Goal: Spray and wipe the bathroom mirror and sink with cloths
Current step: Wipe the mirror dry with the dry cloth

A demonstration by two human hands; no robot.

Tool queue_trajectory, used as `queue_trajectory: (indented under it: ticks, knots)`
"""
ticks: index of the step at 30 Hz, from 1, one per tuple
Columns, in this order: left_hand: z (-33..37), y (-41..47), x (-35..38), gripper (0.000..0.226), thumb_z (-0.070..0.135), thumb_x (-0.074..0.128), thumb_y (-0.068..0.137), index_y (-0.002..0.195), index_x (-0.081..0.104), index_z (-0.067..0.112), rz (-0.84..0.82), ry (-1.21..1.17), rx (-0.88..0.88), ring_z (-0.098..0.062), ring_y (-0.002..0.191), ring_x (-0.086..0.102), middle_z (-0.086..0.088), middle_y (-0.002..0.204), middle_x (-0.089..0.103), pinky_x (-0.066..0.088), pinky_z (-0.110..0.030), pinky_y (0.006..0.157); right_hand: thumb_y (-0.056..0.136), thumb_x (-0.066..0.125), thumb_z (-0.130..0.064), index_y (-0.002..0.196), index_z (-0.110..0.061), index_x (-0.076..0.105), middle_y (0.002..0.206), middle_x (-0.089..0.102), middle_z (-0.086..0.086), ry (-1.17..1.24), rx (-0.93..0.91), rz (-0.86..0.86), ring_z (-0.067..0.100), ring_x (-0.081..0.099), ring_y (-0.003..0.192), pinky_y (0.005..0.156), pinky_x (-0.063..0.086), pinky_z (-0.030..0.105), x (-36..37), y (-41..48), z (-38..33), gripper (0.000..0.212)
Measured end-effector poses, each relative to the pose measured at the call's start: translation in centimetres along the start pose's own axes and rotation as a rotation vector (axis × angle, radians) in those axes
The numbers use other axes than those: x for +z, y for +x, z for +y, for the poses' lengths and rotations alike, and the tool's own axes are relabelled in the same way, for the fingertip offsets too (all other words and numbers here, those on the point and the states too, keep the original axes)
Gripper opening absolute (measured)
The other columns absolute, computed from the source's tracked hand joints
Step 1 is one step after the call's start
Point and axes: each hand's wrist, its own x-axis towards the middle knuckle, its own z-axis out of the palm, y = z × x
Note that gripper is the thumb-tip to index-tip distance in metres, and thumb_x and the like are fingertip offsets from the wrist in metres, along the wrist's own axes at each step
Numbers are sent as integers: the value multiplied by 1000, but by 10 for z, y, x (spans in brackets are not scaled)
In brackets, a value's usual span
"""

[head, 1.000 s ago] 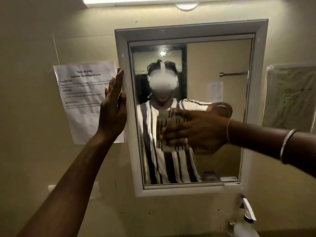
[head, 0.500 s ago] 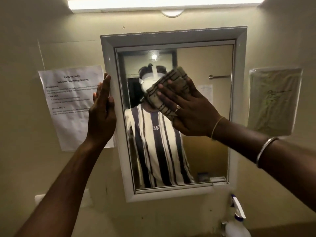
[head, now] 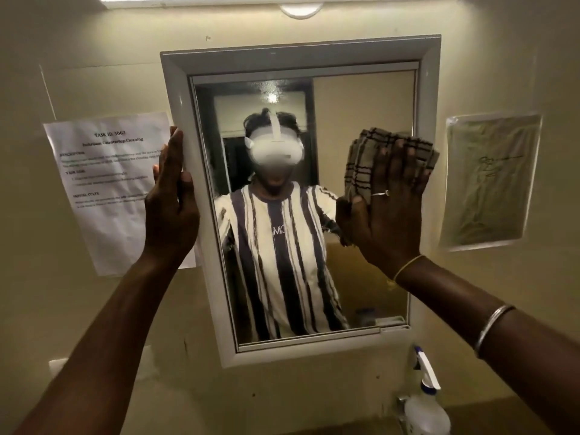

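Right grip (head: 386, 221), fingers spread flat, presses the soft folded cloth (head: 367, 161) against the fragile mirror (head: 361, 98); keep the palm centred on it. Left grip (head: 171, 211), flat, braces the frame (head: 216, 277).

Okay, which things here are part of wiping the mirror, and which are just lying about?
Job: mirror, checked cloth, right hand pressing it, left hand bracing the mirror's edge, spray bottle.
Lying about: printed sheet, plastic sleeve, light.
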Motion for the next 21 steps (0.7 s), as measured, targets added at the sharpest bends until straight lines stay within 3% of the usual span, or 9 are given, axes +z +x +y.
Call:
queue_trajectory:
  ticks: [6, 10, 14, 21]
  knots:
    - [3, 0, 1, 56, 11, 32, 108, 161, 19, 23, 11, 10, 1, -27, 151, 34, 5, 168, 25, 34, -60, 118, 104, 40, -41, 161, -2, 13, 168, 6, 28, 12, -67, -36, 45, 2, 156, 123, 5, 67, 8, -1, -22, 74]
    - [8, 0, 3, 56, 7, 32, 108, 161, 20, 17, 33, 18, 5, -15, 152, 31, 1, 167, 25, 34, -51, 121, 101, 50, -39, 161, -4, 16, 167, 9, 27, -4, -179, -67, 46, 5, 156, 124, 5, 66, 13, -7, -39, 77]
    - [9, 0, 4, 55, 8, 32, 108, 161, 20, 15, 48, 43, -2, -5, 148, 34, 2, 167, 26, 37, -37, 120, 102, 48, -40, 160, -3, 19, 167, 10, 28, 18, -215, -102, 46, 6, 156, 125, 0, 62, 14, -23, -42, 75]
    - [8, 1, 2, 54, 9, 33, 108, 161, 20, 11, 34, 50, 18, -15, 151, 32, -4, 167, 25, 35, -49, 120, 99, 53, -34, 160, -3, 14, 168, -3, 24, 90, -225, -245, 45, 1, 156, 123, 4, 68, 19, -126, -35, 79]
